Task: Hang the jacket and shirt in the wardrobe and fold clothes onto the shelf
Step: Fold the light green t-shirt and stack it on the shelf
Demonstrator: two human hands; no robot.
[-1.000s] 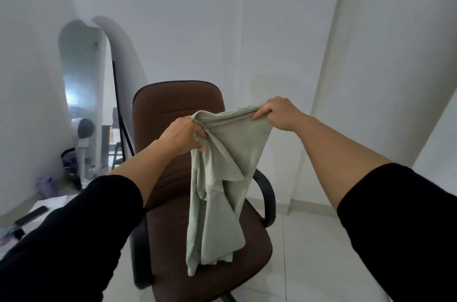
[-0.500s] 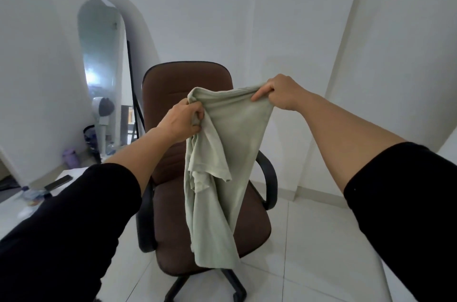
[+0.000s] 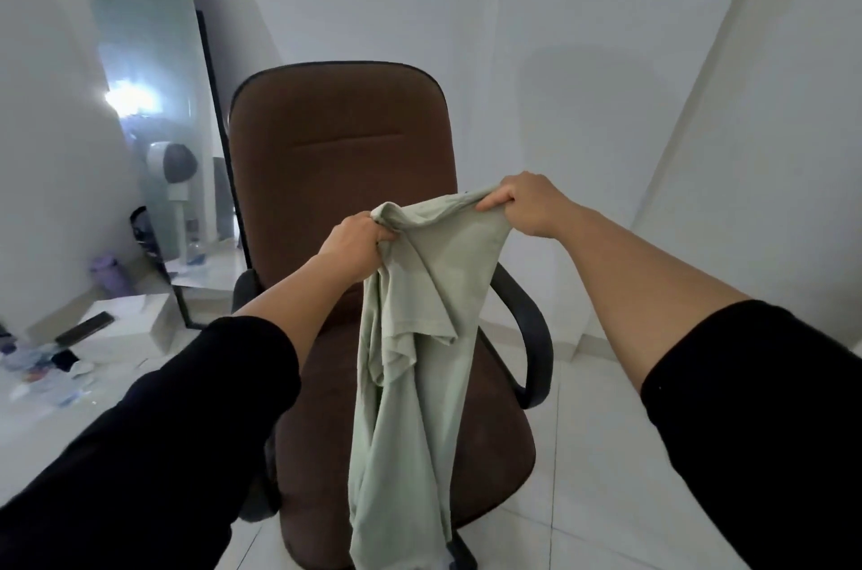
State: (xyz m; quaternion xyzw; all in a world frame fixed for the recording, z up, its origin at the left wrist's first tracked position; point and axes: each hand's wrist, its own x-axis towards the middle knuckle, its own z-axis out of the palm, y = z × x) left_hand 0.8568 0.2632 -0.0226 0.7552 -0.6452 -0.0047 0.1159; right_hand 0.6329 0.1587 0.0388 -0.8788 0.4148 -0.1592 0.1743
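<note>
Right now I have the pale green shirt [image 3: 422, 336] up in the air in front of me, over the seat of the brown office chair [image 3: 340, 158]. My left hand [image 3: 354, 243] is closed in a fist on a bunched corner of the top edge, and my right hand [image 3: 527, 203] is pinched shut on the other end of that edge, a little higher and further right. The cloth between them is pulled fairly taut; the rest hangs down loosely, twisted, with one short sleeve folded across the front and the hem dropping out of view at the bottom.

As for progress, I judge I am early in this garment: it is held up, not yet straightened, and neither folded nor on a hanger. No wardrobe, shelf, hanger or jacket shows in this view, so I cannot tell whether anything has been hung or stacked. What seems left is to shake this shirt flat, then fold or hang it and carry it over.

To the left a tall mirror [image 3: 149, 112] leans on the wall, with a white box [image 3: 135, 327] near its foot. I can read no brand, label or writing anywhere, including on the shirt.
</note>
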